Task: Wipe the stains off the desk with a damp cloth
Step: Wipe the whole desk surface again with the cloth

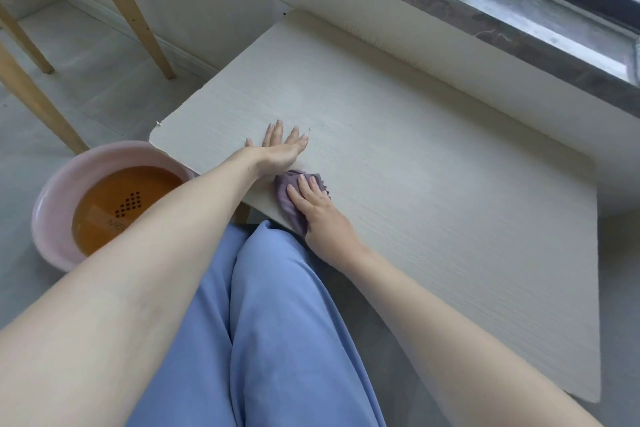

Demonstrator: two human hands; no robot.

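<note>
A purple cloth (289, 199) is pressed to the table (433, 184) close to its near-left edge under the right hand (320, 217), whose fingers (304, 184) are laid fairly straight on top, not curled round it. The left hand (280, 148) is spread flat on the table just beyond, fingers wide, nothing held. A few small dark specks (310, 129) are seen just right of its fingertips; no other stains can be made out. Wiping is judged to be under way, with the specks and the broad right and far parts probably left to do. A pink basin (52, 191) of brownish water is set on the floor at the left.
</note>
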